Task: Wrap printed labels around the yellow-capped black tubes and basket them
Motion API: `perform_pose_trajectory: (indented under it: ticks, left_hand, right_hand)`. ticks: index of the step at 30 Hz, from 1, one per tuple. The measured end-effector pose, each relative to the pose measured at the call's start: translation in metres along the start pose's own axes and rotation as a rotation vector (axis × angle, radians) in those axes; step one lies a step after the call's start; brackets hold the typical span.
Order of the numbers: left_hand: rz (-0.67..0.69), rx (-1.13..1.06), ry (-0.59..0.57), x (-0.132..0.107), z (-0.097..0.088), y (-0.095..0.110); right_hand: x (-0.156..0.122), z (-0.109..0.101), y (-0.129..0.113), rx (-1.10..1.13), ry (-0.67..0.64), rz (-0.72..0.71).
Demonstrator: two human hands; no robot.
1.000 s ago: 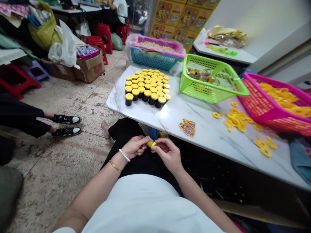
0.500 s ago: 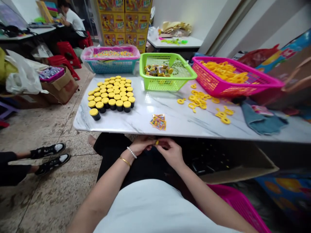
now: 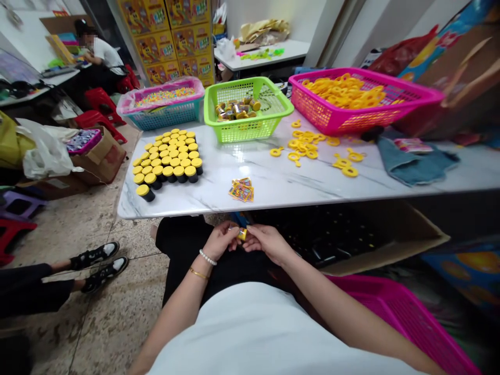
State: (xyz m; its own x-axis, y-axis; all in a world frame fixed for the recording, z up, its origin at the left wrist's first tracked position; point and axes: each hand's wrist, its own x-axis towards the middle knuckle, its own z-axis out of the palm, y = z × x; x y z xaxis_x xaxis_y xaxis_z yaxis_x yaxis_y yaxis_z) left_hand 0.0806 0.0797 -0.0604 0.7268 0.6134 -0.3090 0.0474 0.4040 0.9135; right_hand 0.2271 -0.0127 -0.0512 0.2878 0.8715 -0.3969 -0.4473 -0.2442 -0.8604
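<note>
Marble table (image 3: 281,179) spans just beyond the fingers. Below its edge, over the lap, left hand (image 3: 220,241) and right hand (image 3: 267,242) both pinch a small yellow piece (image 3: 242,234), whose length runs from hand to hand, equally near both. Farther beyond, green basket (image 3: 250,129) holds small jars (image 3: 236,108), and pink basket (image 3: 351,120) holds yellow rings (image 3: 344,91).

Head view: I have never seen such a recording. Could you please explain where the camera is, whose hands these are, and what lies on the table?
The camera sits on a person's head and looks down, so both hands are that person's own. The left hand and right hand pinch a small yellow piece in their fingers, over the lap. On the table stand yellow-lidded jars, a green basket, a pink basket of rings, more rings loose, and a few slips.
</note>
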Motion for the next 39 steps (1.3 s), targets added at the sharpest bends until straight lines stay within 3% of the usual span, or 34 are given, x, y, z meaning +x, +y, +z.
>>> perform_pose_trajectory:
  ticks: [8,15,20,25,29,32,35,37,39]
  left_hand:
    - [-0.134,-0.137,-0.11,0.01,0.0,0.003]
    - [-0.219,-0.2,-0.116,0.011,-0.01,0.0]
    - [-0.264,-0.209,-0.067,0.016,-0.01,-0.007]
    - [-0.279,-0.237,-0.069,0.018,-0.006,-0.008]
    - [-0.23,-0.244,-0.146,0.015,-0.003,-0.013]
    - [-0.208,-0.302,-0.323,0.019,-0.005,-0.027]
    - [-0.134,-0.402,-0.36,0.026,-0.008,-0.037]
    - [-0.095,-0.438,-0.345,0.027,-0.009,-0.038]
    - [-0.067,-0.446,-0.307,0.025,-0.01,-0.035]
  right_hand:
    - [-0.002,-0.006,-0.006,-0.252,-0.08,-0.413]
    - [0.012,0.012,0.019,-0.121,0.066,-0.383]
    - [0.01,0.014,0.019,-0.154,0.1,-0.423]
    - [0.004,0.01,0.006,-0.506,0.027,-0.629]
    - [-0.011,0.017,-0.008,-0.785,0.0,-0.737]
    - [-0.024,0.022,-0.038,-1.036,-0.107,-0.727]
    - [-0.025,0.03,-0.101,-1.227,-0.285,-0.726]
    - [-0.009,0.038,-0.158,-1.238,-0.206,-0.849]
    - [0.017,0.047,-0.214,-1.171,0.026,-0.985]
